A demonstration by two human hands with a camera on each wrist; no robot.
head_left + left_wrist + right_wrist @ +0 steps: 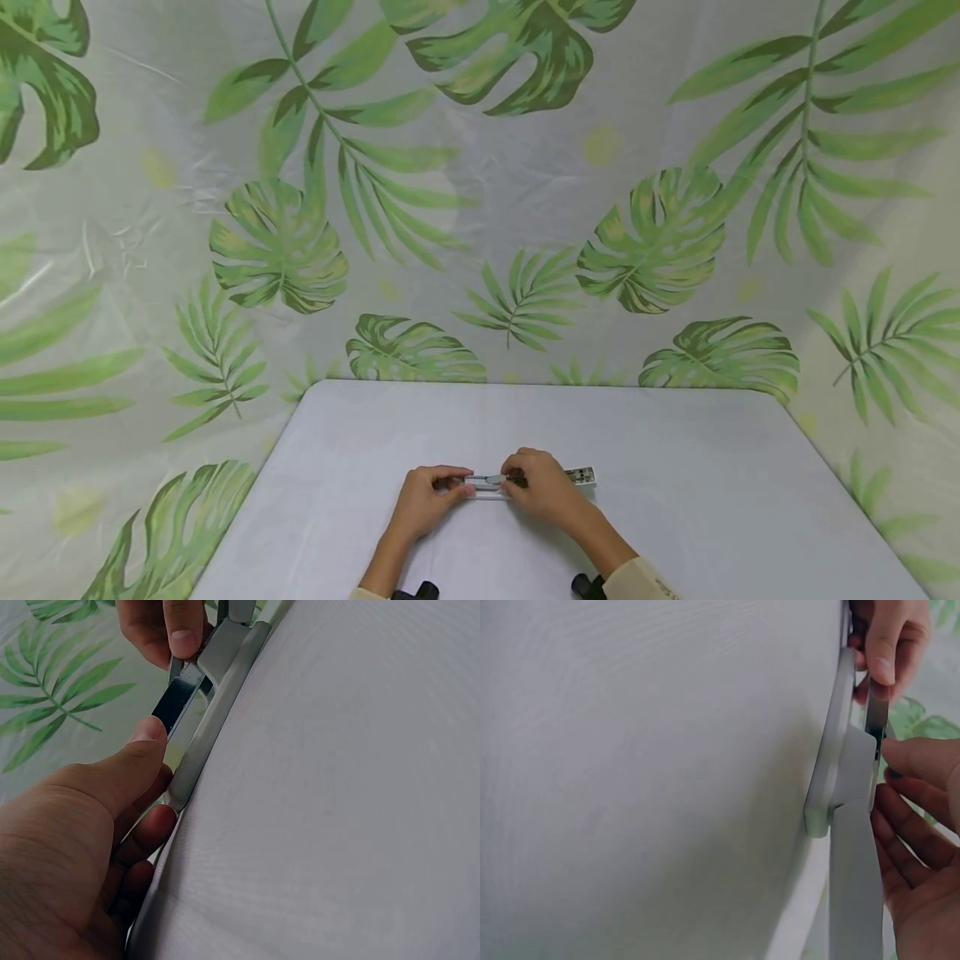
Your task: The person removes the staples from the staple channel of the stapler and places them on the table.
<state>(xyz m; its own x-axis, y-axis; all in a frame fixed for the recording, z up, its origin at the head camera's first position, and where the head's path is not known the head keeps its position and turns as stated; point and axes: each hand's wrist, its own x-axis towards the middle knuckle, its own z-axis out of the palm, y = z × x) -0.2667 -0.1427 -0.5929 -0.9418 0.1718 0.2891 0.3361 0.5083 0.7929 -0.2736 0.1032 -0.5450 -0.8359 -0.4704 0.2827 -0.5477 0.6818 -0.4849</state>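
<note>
At lower centre, left hand [424,502] and right hand [542,485] both pinch the stapler [491,481]; a steady left should help.

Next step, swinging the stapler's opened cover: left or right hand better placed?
Probably the right hand: it is near the middle of the stapler, closest to the cover extending rightward. The left hand grips the opposite end, better suited to steadying.

From my remote feed I see a flat white, round-cornered table [360,429], with a glossy pale sheet [525,187] printed with green leaves behind and beside it.
</note>
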